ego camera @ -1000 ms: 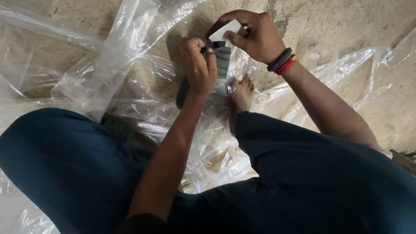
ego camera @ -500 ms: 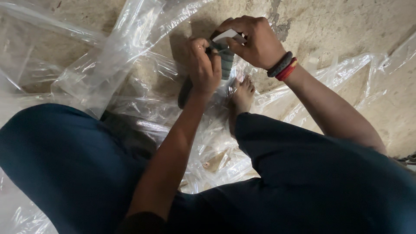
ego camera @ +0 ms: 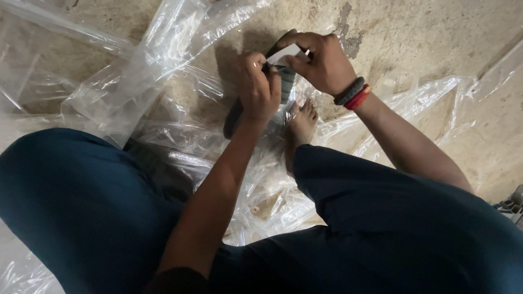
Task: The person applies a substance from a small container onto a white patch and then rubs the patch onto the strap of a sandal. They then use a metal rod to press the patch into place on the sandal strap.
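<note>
Both hands meet above the bare foot (ego camera: 300, 128): the left hand (ego camera: 258, 87) is curled shut, its fingertips pinching the near edge of a small dark ribbed piece (ego camera: 285, 81), while the right hand (ego camera: 321, 61), with grey and red bands (ego camera: 355, 95) on its wrist, grips the far end of the same piece, thumb and forefinger pressed on a pale flat strip (ego camera: 285, 54) on its top. The piece is held in the air between the hands, over crumpled clear plastic sheeting (ego camera: 136, 81) spread on the rough concrete floor (ego camera: 425, 38). The person's knees in dark blue trousers (ego camera: 81, 201) fill the lower part of the view.
</note>
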